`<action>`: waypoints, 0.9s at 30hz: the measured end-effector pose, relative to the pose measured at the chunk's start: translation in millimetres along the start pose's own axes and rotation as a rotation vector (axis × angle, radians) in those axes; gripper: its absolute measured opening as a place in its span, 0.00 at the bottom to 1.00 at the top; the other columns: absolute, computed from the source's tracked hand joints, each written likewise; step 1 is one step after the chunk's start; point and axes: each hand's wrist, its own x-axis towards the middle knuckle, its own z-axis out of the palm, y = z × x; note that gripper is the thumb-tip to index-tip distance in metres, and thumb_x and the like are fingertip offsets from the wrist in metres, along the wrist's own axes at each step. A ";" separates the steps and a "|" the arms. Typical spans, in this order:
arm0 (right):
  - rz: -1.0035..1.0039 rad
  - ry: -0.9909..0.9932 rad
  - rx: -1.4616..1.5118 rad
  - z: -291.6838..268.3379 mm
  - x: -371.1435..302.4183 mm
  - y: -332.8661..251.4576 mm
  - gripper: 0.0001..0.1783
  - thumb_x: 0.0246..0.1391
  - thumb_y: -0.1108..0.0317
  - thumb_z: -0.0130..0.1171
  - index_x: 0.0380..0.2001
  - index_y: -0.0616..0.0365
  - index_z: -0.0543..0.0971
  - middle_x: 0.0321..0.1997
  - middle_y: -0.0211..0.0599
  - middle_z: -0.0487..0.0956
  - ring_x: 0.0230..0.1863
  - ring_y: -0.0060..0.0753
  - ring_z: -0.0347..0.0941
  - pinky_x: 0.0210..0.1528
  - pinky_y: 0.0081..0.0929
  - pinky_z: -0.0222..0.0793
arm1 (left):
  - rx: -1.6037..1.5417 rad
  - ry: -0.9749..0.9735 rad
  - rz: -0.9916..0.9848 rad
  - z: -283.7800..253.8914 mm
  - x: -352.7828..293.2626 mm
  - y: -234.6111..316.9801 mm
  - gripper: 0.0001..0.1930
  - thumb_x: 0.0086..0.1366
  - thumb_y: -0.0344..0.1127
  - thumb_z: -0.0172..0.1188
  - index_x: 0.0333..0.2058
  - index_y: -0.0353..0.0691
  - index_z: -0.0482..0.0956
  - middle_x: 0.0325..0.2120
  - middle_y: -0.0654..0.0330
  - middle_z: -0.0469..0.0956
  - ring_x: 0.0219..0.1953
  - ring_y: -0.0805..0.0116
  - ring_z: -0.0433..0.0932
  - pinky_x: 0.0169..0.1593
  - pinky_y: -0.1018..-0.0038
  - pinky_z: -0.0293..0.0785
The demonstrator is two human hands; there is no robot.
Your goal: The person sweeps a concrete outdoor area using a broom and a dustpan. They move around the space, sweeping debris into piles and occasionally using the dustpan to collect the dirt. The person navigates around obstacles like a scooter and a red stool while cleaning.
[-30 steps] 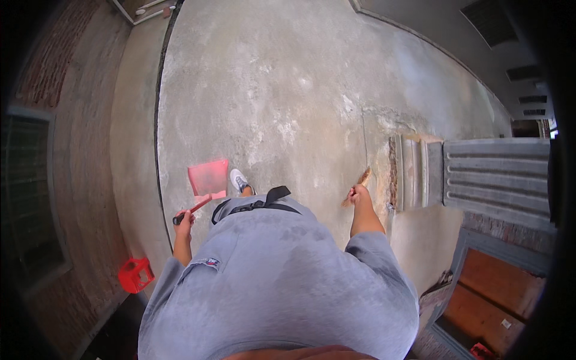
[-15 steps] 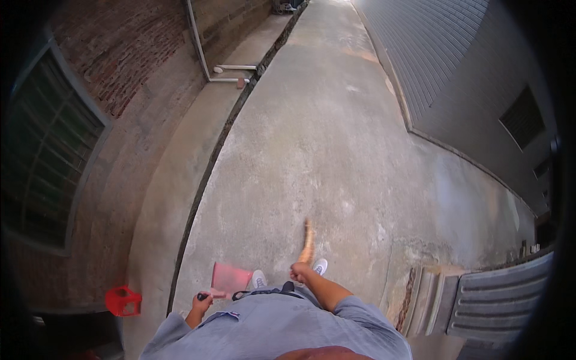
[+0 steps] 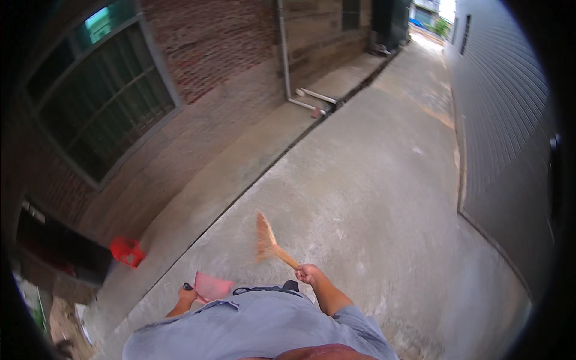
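Note:
My right hand (image 3: pixel 306 273) is closed round the handle of a straw broom (image 3: pixel 265 237). The broom points forward and left over the concrete, its light-brown bristles fanned out; whether they touch the ground I cannot tell. In my left hand (image 3: pixel 188 293), at my left side, is the handle of a pink dustpan (image 3: pixel 213 285). The black end of that handle sticks out above my fist. The pan lies to the right of this hand, close in front of my grey shirt.
A red plastic basket (image 3: pixel 127 251) stands by the brick wall (image 3: pixel 210 54) on the left. A narrow gutter (image 3: pixel 240 197) runs along the concrete path (image 3: pixel 360 180). White pipes (image 3: pixel 317 96) come off the wall ahead. A grey corrugated wall (image 3: pixel 501 114) borders the right side.
The view has turned to the right side of the wall's slant, showing more window and the alley's far end. The broom has swung from upright to forward-left, its bristles now broadside.

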 end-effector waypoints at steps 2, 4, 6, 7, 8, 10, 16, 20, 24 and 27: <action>-0.049 -0.051 0.011 -72.0 16.2 -17.3 0.06 0.56 0.71 0.43 0.33 0.64 0.66 0.16 0.35 0.68 0.12 0.25 0.64 0.11 0.15 0.64 | 0.143 -0.017 0.034 42.6 22.8 9.9 0.14 0.46 0.34 0.61 0.31 0.33 0.74 0.24 0.52 0.78 0.26 0.61 0.79 0.31 0.69 0.75; -0.040 -0.069 0.073 -96.0 16.5 -18.9 0.06 0.55 0.73 0.44 0.33 0.65 0.66 0.16 0.34 0.66 0.11 0.24 0.63 0.11 0.15 0.63 | 0.266 0.045 0.027 41.7 25.3 2.5 0.16 0.46 0.36 0.61 0.34 0.33 0.74 0.28 0.51 0.78 0.32 0.60 0.79 0.35 0.68 0.75; -0.071 -0.018 0.240 -144.0 5.5 -12.4 0.05 0.54 0.74 0.44 0.32 0.65 0.66 0.15 0.33 0.64 0.11 0.24 0.61 0.11 0.14 0.62 | 0.324 0.044 0.037 49.3 8.4 24.2 0.15 0.44 0.36 0.63 0.32 0.35 0.76 0.28 0.54 0.79 0.34 0.61 0.79 0.37 0.69 0.74; -0.106 0.031 0.348 -178.9 -3.8 -7.8 0.05 0.53 0.75 0.44 0.32 0.65 0.65 0.14 0.33 0.63 0.11 0.23 0.61 0.11 0.14 0.62 | 0.264 0.063 0.034 63.4 -7.6 45.6 0.12 0.43 0.35 0.64 0.28 0.38 0.78 0.26 0.56 0.79 0.31 0.64 0.79 0.36 0.70 0.75; -0.163 0.084 0.444 -219.5 -15.5 0.1 0.04 0.53 0.75 0.45 0.32 0.65 0.65 0.14 0.32 0.62 0.11 0.23 0.60 0.11 0.14 0.61 | 0.216 0.063 0.041 78.5 -28.0 77.3 0.09 0.42 0.34 0.64 0.25 0.41 0.80 0.23 0.59 0.79 0.29 0.68 0.79 0.35 0.71 0.75; -0.342 0.087 0.408 -297.1 -43.7 26.0 0.04 0.52 0.76 0.45 0.32 0.66 0.65 0.14 0.31 0.61 0.11 0.22 0.59 0.11 0.14 0.61 | 0.219 -0.027 0.004 91.8 -65.5 120.8 0.09 0.42 0.34 0.64 0.25 0.40 0.80 0.24 0.59 0.79 0.29 0.69 0.79 0.35 0.72 0.75; -0.294 0.442 1.024 -435.4 -121.4 92.9 0.04 0.52 0.75 0.45 0.31 0.64 0.65 0.13 0.29 0.61 0.11 0.21 0.58 0.12 0.11 0.59 | 0.249 -0.340 0.129 172.5 -43.7 209.1 0.06 0.48 0.31 0.62 0.25 0.36 0.78 0.22 0.56 0.78 0.22 0.66 0.78 0.27 0.69 0.74; -0.446 0.611 1.180 -469.5 -160.3 129.5 0.03 0.52 0.74 0.46 0.29 0.62 0.66 0.11 0.27 0.58 0.11 0.22 0.58 0.12 0.10 0.59 | 0.173 -0.469 0.234 264.9 -32.0 283.5 0.06 0.50 0.31 0.61 0.25 0.35 0.76 0.18 0.55 0.77 0.19 0.65 0.77 0.21 0.70 0.72; -0.718 0.750 0.244 -430.2 -173.9 110.0 0.04 0.50 0.73 0.46 0.24 0.61 0.67 0.09 0.27 0.59 0.10 0.20 0.57 0.13 0.15 0.57 | 0.212 -0.503 0.305 357.1 4.4 347.5 0.09 0.47 0.33 0.65 0.24 0.34 0.77 0.17 0.56 0.77 0.18 0.65 0.77 0.21 0.71 0.72; -0.827 1.066 -0.391 -337.9 -238.1 65.1 0.08 0.47 0.72 0.47 0.17 0.61 0.69 0.09 0.30 0.64 0.10 0.20 0.57 0.14 0.19 0.56 | 0.238 -0.617 0.416 403.1 -8.6 416.3 0.10 0.48 0.36 0.64 0.23 0.34 0.77 0.16 0.56 0.76 0.18 0.65 0.77 0.22 0.72 0.72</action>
